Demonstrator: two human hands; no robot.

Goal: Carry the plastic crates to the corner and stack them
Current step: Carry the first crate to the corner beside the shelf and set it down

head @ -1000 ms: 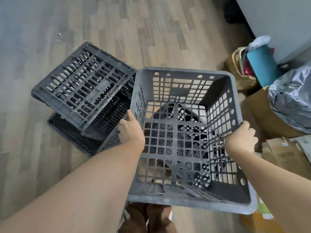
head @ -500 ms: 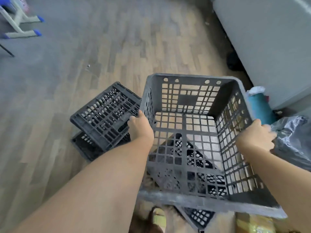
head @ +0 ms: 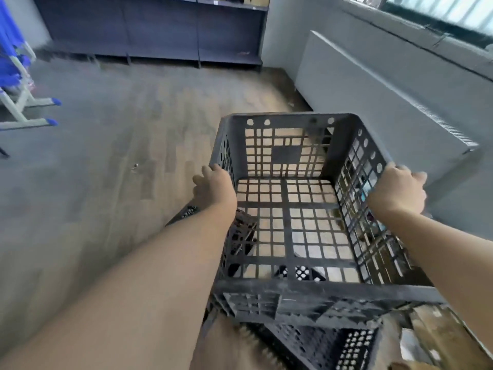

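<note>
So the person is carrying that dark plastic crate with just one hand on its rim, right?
Not quite. The head view shows both hands on the dark plastic crate: the left hand grips its left rim and the right hand grips its right rim.

Single head cam, fwd and down, close over crate [head: 290, 206], floor [head: 106, 156] beyond.

Wood-plank floor [head: 149, 145], grey-brown, somewhat blurred. On it: dark shelving unit [head: 160, 30] along the far wall, long grey cabinet [head: 373, 102] at right, white frame with blue-capped feet [head: 26, 110] at left, dark crates [head: 320, 343] lying near bottom.
</note>
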